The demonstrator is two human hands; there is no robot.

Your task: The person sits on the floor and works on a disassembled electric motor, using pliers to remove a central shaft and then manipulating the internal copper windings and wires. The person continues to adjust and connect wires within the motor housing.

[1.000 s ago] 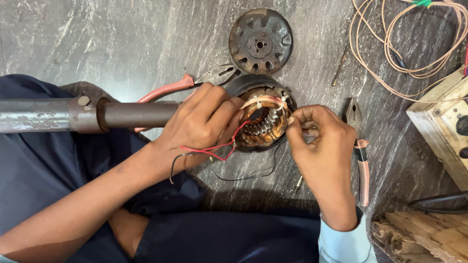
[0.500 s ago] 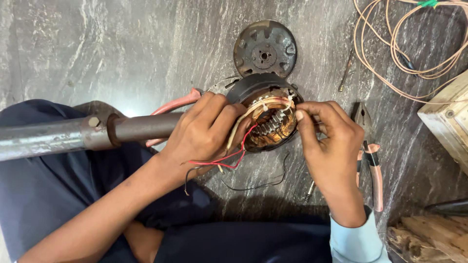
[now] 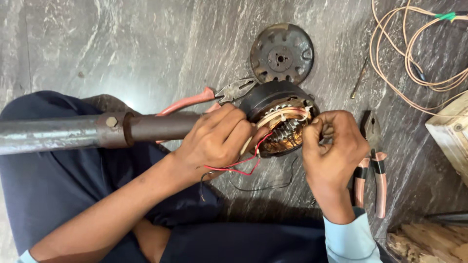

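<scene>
Even, fairly bright daylight with a glossy glare patch on the stone floor beside the knee, soft shadows beneath both forearms, sharp focus at centre, and slight wide-angle stretching towards the frame edges.

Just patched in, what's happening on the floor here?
A person sits on a stone floor with an opened motor on a metal pipe across the lap. The left hand steadies the motor by its red wires; the right hand pinches at the winding's edge. A round cover plate, two pliers and a wire coil lie nearby.
</scene>
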